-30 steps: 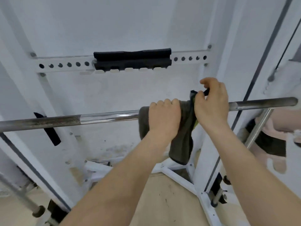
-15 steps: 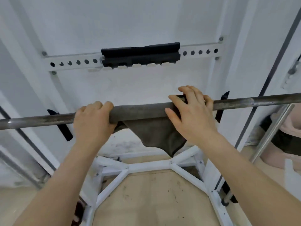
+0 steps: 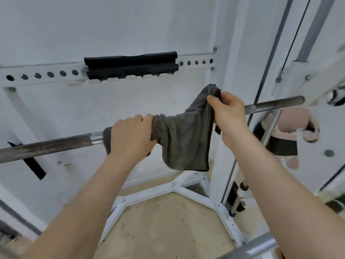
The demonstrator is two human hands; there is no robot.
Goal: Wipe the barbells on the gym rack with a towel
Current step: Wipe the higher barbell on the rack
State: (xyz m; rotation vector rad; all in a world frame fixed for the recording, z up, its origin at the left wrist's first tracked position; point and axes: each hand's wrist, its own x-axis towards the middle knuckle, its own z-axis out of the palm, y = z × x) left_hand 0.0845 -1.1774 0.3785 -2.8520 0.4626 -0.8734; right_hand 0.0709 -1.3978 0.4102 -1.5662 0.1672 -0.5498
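A steel barbell (image 3: pixel 48 145) runs across the white rack from lower left to upper right, dull and rusty on its left part. A grey towel (image 3: pixel 183 139) hangs over its middle. My left hand (image 3: pixel 130 137) grips the towel's left end around the bar. My right hand (image 3: pixel 228 114) pinches the towel's upper right corner and holds it lifted above the bar. The stretch of bar between my hands is hidden by the cloth.
A white crossbeam with holes (image 3: pixel 37 76) carries a black pad (image 3: pixel 130 65) behind the bar. White rack uprights (image 3: pixel 224 75) stand at right, with a cable and steel guide rod beside them. White base struts (image 3: pixel 188 191) cross the wooden floor below. Another steel bar (image 3: pixel 252 248) lies at bottom right.
The towel was spread flat along the bar under both hands. My right hand has now lifted its corner up and to the right, and my left hand bunches the other end on the bar.
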